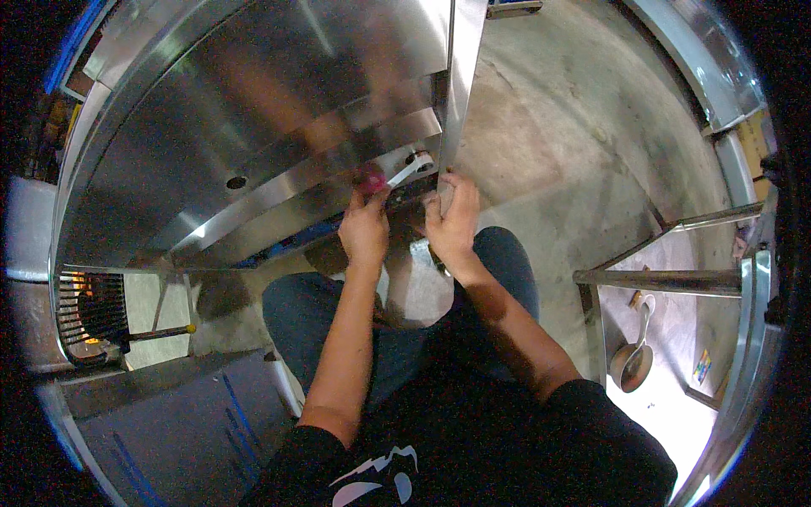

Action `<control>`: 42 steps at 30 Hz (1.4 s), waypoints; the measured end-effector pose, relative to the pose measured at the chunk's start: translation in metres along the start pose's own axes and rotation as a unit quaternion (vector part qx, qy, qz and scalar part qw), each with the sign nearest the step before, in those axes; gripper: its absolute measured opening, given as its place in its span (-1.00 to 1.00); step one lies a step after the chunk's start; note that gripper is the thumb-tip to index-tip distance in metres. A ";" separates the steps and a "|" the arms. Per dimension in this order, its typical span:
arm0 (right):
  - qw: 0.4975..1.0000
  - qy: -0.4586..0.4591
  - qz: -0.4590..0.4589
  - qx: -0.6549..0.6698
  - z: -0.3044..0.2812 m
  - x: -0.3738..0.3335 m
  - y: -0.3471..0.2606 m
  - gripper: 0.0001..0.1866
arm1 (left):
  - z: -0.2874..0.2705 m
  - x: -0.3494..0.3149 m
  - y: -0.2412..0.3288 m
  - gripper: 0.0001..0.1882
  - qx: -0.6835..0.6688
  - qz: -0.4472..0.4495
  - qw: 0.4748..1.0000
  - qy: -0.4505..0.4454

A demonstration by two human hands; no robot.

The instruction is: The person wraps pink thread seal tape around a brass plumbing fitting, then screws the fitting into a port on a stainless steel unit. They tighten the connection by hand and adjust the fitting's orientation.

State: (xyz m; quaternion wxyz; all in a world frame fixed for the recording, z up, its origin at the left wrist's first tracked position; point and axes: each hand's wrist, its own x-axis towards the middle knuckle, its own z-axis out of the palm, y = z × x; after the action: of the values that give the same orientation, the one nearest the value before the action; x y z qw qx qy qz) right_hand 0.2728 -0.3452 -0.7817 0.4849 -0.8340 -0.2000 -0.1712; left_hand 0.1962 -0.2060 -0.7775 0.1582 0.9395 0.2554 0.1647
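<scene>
Across my upper left runs the big brushed-steel unit (279, 101), its long lower lip slanting up toward the centre. Bare concrete floor (557, 110) takes the right of my view. Below, the person's knees (511, 262) are bent under the work, and a dark grey panel (177, 439) with blue streaks sits lower left. Over on the right I've got a steel frame (659, 281), and past its rail a round pan (631, 369) on a bright surface.

Now the hands, right in the middle. My left hand (367, 232) has its fingers pinched narrow at the near end of a silver bar (405, 173). The right hand (454, 215) is half-curled beside the unit's right edge; whether it grips anything, I can't tell. That bar lies aslant at the lower lip, its rounded far end up and right. A red piece (372, 177) blurs at the left fingertips; left of that, a dark hole (236, 182) shows in the steel.
</scene>
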 end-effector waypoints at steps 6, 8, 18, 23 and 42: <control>0.970 -0.116 0.201 0.075 0.021 -0.008 0.048 -0.62 | 0.037 0.008 0.013 -0.62 0.010 -0.021 0.993 -0.118; 0.964 -0.125 0.221 0.075 0.033 -0.012 0.064 -0.64 | 0.049 0.010 0.016 -0.65 -0.049 0.009 0.996 -0.071; 0.710 -0.180 0.459 0.503 0.052 -0.003 0.097 -0.78 | 0.088 0.023 0.016 -0.73 -0.309 0.036 0.950 -0.035; 0.719 -0.181 0.545 0.393 0.060 -0.004 0.111 -0.79 | 0.092 0.018 0.021 -0.77 -0.307 -0.026 0.948 -0.080; 0.595 -0.012 0.589 0.547 0.023 0.047 0.115 -0.81 | 0.081 0.020 0.025 -0.64 -0.387 -0.061 0.917 -0.080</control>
State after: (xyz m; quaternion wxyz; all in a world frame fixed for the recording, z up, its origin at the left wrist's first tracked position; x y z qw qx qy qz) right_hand 0.3726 -0.3690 -0.8552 0.8431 -0.3509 0.2727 0.3029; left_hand 0.2544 -0.2331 -0.8362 0.5390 0.7977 0.2147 0.1645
